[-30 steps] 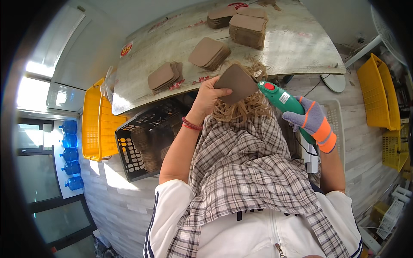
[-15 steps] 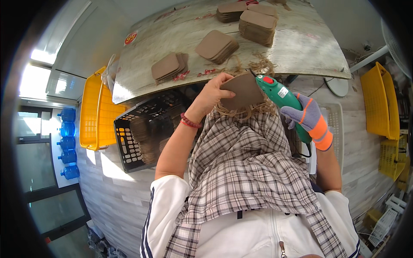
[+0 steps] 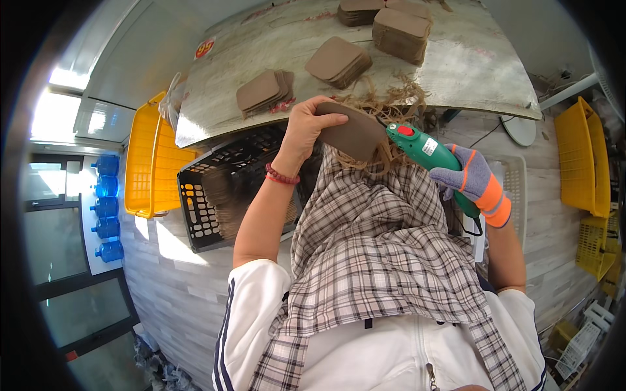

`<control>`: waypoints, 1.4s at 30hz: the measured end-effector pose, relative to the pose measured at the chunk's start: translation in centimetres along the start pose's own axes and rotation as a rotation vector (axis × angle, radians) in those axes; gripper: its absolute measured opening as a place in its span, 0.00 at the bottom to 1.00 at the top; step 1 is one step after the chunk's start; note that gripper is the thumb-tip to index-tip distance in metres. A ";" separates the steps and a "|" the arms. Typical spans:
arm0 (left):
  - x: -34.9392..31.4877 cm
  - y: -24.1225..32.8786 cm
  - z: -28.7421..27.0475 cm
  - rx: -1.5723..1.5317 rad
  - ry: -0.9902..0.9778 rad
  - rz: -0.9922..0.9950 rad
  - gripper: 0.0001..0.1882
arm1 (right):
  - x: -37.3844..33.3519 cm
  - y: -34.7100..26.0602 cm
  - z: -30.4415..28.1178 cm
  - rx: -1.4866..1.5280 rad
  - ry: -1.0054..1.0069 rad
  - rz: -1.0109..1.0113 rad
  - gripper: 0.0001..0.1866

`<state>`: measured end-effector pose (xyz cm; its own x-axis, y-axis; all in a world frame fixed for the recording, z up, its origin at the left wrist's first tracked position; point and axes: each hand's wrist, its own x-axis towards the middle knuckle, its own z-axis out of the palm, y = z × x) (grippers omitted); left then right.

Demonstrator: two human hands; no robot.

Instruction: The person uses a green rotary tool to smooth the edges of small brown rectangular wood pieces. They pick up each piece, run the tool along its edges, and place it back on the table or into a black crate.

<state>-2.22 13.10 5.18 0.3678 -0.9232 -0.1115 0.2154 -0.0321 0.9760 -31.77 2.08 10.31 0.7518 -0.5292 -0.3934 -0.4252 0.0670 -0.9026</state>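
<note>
My left hand (image 3: 303, 133), bare with a red bead bracelet, pinches a flat brown rounded piece (image 3: 352, 132) by its left edge, thumb on top. In a purple and orange glove, my right hand (image 3: 476, 176) wraps round a green corded power tool (image 3: 424, 146) with a red button. The tool's thin dark tip is at the piece's right edge; I cannot tell whether it touches. Loose brown strips (image 3: 385, 159) hang by the piece's lower right edge, over the plaid apron (image 3: 372, 234) on my lap.
On the table (image 3: 241, 58) lie several stacks of brown pieces (image 3: 339, 62) and a heap of trimmed strips (image 3: 404, 94). Below it a black crate (image 3: 192, 215) holds more pieces. Yellow baskets (image 3: 147, 182) stand at left and right, with a pale crate (image 3: 518, 189) beside my right arm.
The brown piece has turned and tilted in my left hand, which has risen slightly to the left. The green tool has shifted slightly down, and more strips show around its tip.
</note>
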 end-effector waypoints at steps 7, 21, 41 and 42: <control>-0.1 0.3 0.5 0.090 -0.094 -0.060 0.09 | 0.2 -0.2 0.5 -0.051 -0.003 0.002 0.21; -0.2 0.3 1.7 0.304 -0.346 -0.169 0.09 | 1.9 -0.3 2.0 -0.054 -0.072 -0.047 0.22; 11.1 -2.0 -10.3 1.486 0.579 0.506 0.29 | 2.4 3.4 1.8 0.117 0.173 0.021 0.22; 11.6 -2.4 -8.7 1.463 0.549 0.450 0.30 | 2.3 3.3 1.9 0.105 0.183 0.010 0.22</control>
<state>9.37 5.74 -0.06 0.4892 -0.7285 0.4794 -0.8718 -0.4245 0.2445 -30.47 2.64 6.09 0.6399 -0.6720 -0.3728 -0.3702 0.1557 -0.9158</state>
